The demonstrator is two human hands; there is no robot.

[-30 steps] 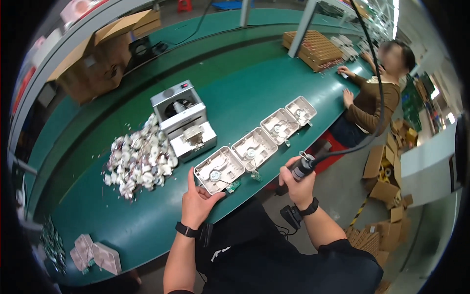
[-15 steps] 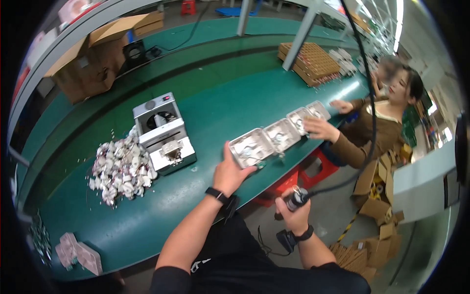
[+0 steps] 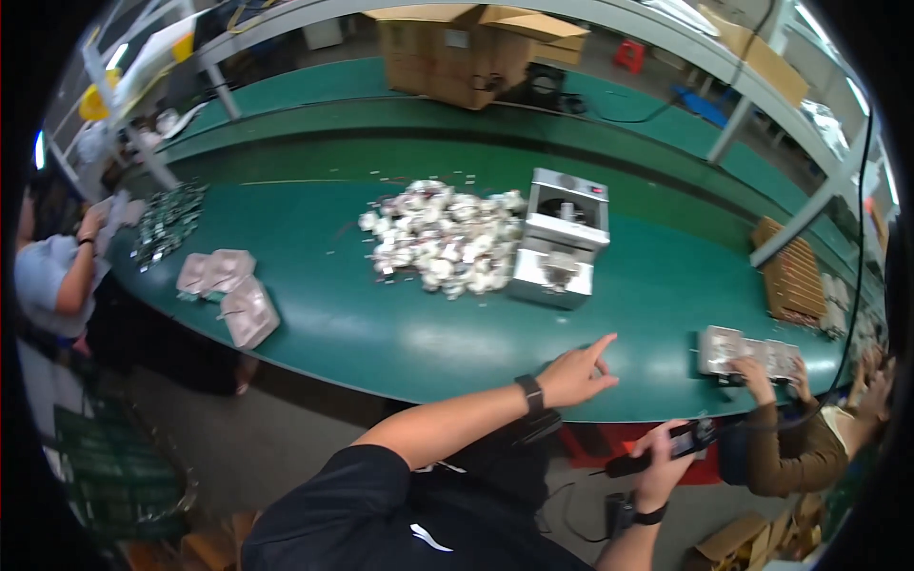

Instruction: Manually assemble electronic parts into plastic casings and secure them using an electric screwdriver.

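My left hand [image 3: 576,375] hovers over the near edge of the green table [image 3: 447,357], empty, with its fingers stretched and apart. In my right hand [image 3: 659,466] is a dark electric screwdriver [image 3: 693,436] with a black cord, held just beyond the table's front edge. Farther right, a row of pale box-shaped housings [image 3: 721,350] lies on the table, and a co-worker's hand [image 3: 755,379] touches it. A grey bench machine [image 3: 562,238] stands ahead of my left hand. Beside the machine is a heap of small white parts with wires [image 3: 443,238].
Several pale housings [image 3: 249,312] lie at the table's left, near a pile of green circuit boards [image 3: 169,224]. Another person [image 3: 57,276] works at the far left. A cardboard box [image 3: 433,57] sits at the back, a brown partitioned tray [image 3: 793,276] at the right.
The view has swung left. My left hand has let go of the row of housings, which now lies farther to the right under the co-worker's hands. The screwdriver stays in my right hand.
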